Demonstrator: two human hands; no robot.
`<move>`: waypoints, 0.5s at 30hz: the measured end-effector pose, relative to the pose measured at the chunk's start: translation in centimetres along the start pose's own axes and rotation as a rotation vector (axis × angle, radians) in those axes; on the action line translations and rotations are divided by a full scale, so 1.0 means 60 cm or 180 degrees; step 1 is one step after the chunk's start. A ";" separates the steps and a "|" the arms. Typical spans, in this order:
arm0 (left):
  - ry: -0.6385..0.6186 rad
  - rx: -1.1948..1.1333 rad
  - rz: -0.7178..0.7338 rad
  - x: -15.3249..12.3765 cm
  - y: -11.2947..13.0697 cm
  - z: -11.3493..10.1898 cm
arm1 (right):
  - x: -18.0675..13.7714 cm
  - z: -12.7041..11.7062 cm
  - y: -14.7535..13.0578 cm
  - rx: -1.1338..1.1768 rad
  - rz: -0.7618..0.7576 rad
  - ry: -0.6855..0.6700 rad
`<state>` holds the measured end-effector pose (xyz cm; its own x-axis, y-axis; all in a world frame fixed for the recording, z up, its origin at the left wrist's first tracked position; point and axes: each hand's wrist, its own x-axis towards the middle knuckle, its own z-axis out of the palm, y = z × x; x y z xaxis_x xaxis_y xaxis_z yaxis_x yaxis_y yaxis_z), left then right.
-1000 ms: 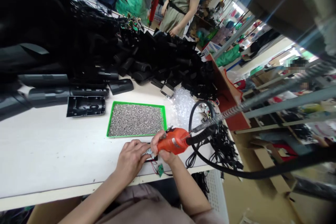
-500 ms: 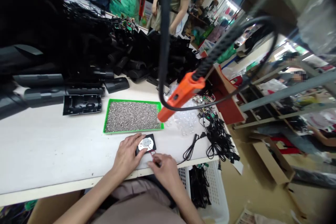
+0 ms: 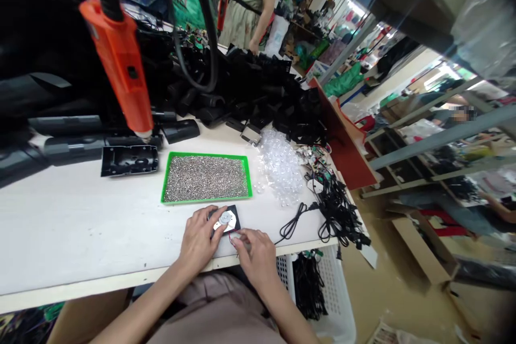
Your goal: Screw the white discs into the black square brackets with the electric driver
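Observation:
A small black housing (image 3: 235, 214) with a white plate and round disc (image 3: 225, 218) on it lies near the table's front edge. My left hand (image 3: 200, 234) grips its left side, thumb and fingers around it. Thin red and dark wires (image 3: 230, 235) come out of its front side. At these wires is my right hand (image 3: 255, 250), its thumb and forefinger pinched together on them. Just behind the housing sits a green tray (image 3: 164, 185) full of tiny metal screws (image 3: 205, 177).
An orange electric screwdriver (image 3: 124, 64) hangs over the left side. Black plastic shells (image 3: 129, 160) are piled at the back and left. Clear plastic pieces (image 3: 282, 166) and bundled black cables (image 3: 338, 209) lie to the right. A person (image 3: 252, 5) stands across the table.
The hanging screwdriver has swung far to the left, uncovering the clear pieces. My right hand has shifted slightly up and right, its fingers at the wires. My left hand keeps its hold.

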<state>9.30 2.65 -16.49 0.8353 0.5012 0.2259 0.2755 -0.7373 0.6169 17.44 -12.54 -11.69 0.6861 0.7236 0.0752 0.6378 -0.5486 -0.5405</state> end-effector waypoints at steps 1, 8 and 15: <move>-0.0008 -0.0006 -0.0001 0.000 0.000 0.000 | 0.001 0.002 0.002 0.0137 0.0022 0.0078; 0.0031 0.0042 -0.0055 -0.001 0.006 0.000 | 0.004 0.045 -0.010 0.0661 0.0055 0.0006; -0.0056 0.0017 -0.0060 0.003 0.004 -0.003 | -0.006 0.026 -0.014 0.0538 -0.0025 -0.0207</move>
<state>9.42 2.63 -16.20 0.8383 0.5069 0.2009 0.2937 -0.7302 0.6169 16.13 -11.68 -12.58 0.6539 0.7561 0.0285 0.5714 -0.4687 -0.6736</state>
